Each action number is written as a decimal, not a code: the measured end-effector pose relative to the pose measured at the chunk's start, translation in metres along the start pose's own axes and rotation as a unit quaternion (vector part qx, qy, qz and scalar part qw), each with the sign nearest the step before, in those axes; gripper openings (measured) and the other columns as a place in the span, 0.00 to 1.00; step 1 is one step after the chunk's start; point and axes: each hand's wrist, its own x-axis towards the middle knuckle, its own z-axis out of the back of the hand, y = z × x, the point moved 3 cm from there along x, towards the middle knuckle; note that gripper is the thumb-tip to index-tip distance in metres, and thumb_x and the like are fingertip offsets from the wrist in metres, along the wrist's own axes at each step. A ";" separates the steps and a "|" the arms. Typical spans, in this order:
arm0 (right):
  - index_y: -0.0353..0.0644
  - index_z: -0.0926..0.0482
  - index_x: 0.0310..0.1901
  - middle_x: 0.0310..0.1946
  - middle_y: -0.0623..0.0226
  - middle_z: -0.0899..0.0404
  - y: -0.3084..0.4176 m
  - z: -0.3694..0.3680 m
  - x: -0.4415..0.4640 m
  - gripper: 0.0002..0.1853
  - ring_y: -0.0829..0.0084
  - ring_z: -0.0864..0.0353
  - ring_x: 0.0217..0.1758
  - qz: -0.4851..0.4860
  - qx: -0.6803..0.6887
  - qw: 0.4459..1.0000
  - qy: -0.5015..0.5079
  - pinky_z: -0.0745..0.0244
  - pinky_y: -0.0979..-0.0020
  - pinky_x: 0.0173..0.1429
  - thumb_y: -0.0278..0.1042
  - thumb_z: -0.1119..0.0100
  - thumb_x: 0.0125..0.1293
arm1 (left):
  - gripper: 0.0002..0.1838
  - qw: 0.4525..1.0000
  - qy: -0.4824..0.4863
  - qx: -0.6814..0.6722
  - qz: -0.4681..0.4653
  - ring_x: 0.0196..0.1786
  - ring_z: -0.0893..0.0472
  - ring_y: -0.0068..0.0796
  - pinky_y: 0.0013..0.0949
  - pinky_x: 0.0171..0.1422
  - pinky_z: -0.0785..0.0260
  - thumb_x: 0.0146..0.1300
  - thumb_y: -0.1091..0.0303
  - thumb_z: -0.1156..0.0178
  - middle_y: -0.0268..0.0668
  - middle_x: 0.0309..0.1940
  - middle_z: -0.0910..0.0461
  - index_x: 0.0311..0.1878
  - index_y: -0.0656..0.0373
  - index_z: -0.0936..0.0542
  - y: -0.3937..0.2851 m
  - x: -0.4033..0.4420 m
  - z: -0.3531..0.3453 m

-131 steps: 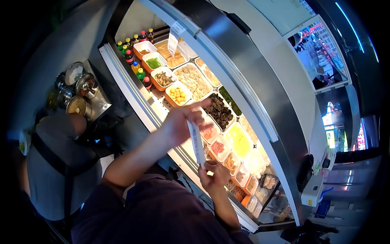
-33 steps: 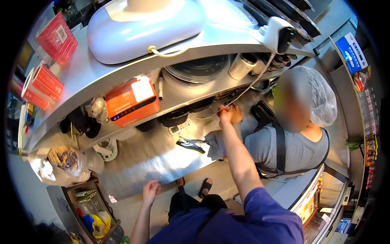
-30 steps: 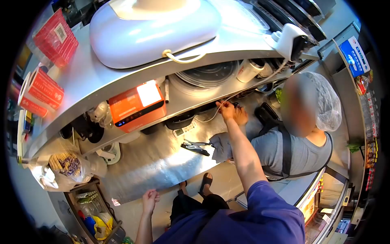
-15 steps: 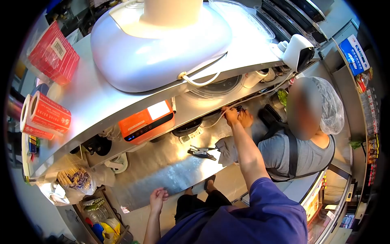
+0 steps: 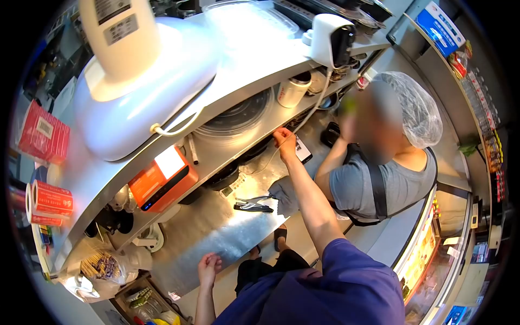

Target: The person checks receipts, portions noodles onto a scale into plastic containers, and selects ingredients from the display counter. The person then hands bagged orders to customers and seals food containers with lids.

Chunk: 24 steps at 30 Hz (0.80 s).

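Note:
My right hand [image 5: 285, 145] reaches over the metal worktop below the shelf, fingers closed on a thin white cable [image 5: 313, 108]. That cable runs up to a white device with a dark front [image 5: 331, 42] on the upper shelf. Just right of my fingers, a phone [image 5: 303, 151] with a lit screen lies on the worktop. Held low at the worktop's front edge, my left hand [image 5: 209, 269] has loosely bent fingers and nothing visible in it. Black-handled tongs or pliers [image 5: 253, 206] lie between my hands, beside a grey cloth [image 5: 284, 195].
A co-worker in a hair net [image 5: 414, 108] and grey shirt stands close on the right. An orange box-shaped device [image 5: 162, 181] sits on the lower shelf, near a round clear lid [image 5: 238, 116]. A large white lamp-like appliance [image 5: 141, 81] stands above. Skewers [image 5: 103, 265] fill a bag at left.
My view has shifted right. The co-worker's hand has drawn back from beside my right hand and is raised, leaving the phone visible. My right hand still has the cable; my left hand stays low.

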 end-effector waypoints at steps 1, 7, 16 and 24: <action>0.38 0.19 0.35 0.20 0.74 0.25 0.004 0.003 -0.006 0.04 0.81 0.31 0.19 0.010 -0.013 1.000 0.002 0.39 0.76 0.23 0.29 0.36 0.62 | 0.13 1.000 0.007 0.000 -0.016 0.40 0.18 0.24 0.27 0.40 0.24 0.70 0.71 0.46 0.38 0.41 0.17 0.55 0.62 0.24 -0.003 0.000 -0.003; 0.34 0.18 0.39 0.25 0.63 0.22 0.061 0.021 -0.088 0.11 0.72 0.24 0.28 0.230 -0.306 0.922 -0.046 0.29 0.71 0.34 0.32 0.34 0.60 | 0.13 0.998 0.038 0.024 -0.046 0.40 0.18 0.24 0.26 0.40 0.24 0.70 0.71 0.45 0.39 0.41 0.17 0.55 0.63 0.24 -0.023 0.007 -0.030; 0.34 0.23 0.36 0.23 0.63 0.25 0.082 0.058 -0.151 0.07 0.76 0.27 0.19 0.220 -0.318 0.916 -0.104 0.30 0.75 0.25 0.29 0.36 0.65 | 0.13 0.987 0.097 0.086 -0.097 0.38 0.18 0.23 0.24 0.40 0.26 0.68 0.72 0.43 0.38 0.39 0.17 0.54 0.63 0.22 -0.052 0.011 -0.080; 0.32 0.27 0.44 0.28 0.62 0.22 0.049 0.060 -0.138 0.10 0.71 0.20 0.21 -0.102 0.085 0.983 -0.125 0.22 0.73 0.24 0.29 0.41 0.68 | 0.14 0.962 0.181 0.146 -0.144 0.42 0.16 0.26 0.29 0.44 0.24 0.69 0.67 0.42 0.39 0.40 0.16 0.55 0.62 0.22 -0.086 0.004 -0.140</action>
